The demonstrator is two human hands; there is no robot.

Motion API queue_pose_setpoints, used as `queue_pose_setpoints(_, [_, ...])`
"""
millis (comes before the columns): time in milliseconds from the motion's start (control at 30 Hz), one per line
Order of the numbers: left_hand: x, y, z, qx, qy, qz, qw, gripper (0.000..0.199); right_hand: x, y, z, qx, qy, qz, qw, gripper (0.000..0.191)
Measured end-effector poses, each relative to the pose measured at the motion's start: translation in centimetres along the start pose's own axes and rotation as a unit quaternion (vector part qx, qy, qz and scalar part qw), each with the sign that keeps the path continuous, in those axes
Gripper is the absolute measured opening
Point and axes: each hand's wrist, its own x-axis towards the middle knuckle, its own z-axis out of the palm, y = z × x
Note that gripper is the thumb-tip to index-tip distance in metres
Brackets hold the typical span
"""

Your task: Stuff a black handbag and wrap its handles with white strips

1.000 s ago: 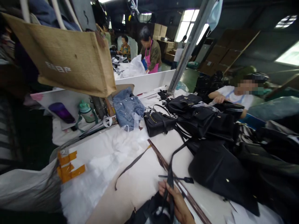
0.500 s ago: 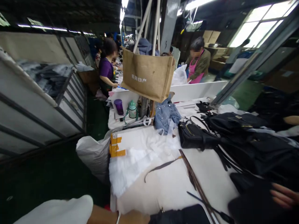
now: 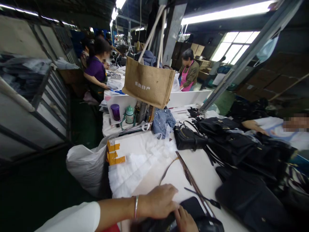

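The left hand [image 3: 159, 201], with a silver bracelet [image 3: 136, 206] on its wrist, lies palm-down over a black bag [image 3: 193, 206] at the near edge of the table [image 3: 199, 162]. Its fingers bend down, and the fingers of the right hand [image 3: 185, 220] meet them over the bag. The fingertips are partly hidden, so I cannot tell how firmly either hand pinches. The lower part of the bag is cut off by the picture edge.

I judge this bag rather light and soft, likely to fold where it is pressed, with a smooth face that may slide a little; a good hold seems to be on its edge, with one hand steadying the body.

Just beyond lie a thin black strap [image 3: 202, 196] and long brown strips [image 3: 187, 172]. To the left is thin white film [image 3: 132, 175]; to the right, a heap of black bags [image 3: 253, 190]. Farther are a black handbag [image 3: 185, 138] and a folded denim garment [image 3: 164, 120].
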Motion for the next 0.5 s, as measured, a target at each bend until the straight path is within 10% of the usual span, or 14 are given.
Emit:
queue_pose_setpoints(167, [2.0,-2.6,0.7,-0.163,-0.269,-0.024,0.949,0.06,2.4,-1.1,-8.3,0.03,-0.082,0.077,0.993,0.048])
queue_pose_setpoints(267, [1.1,-5.3,2.2,-0.359,-0.39,-0.058,0.846,0.061,4.6,-1.4,-10.1,0.065,-0.108,0.118,0.985,0.036])
queue_pose_setpoints(367, [0.3,-8.6,1.9,-0.436,-0.34,-0.138,0.822,0.049,6.8,0.0,-8.6,0.075,-0.107,0.131,0.983,0.031])
queue_pose_setpoints(500, [1.6,-9.7,1.1,-0.389,-0.242,-0.145,0.877,0.042,8.8,2.0,-6.8,0.062,-0.088,0.184,0.977,0.035])
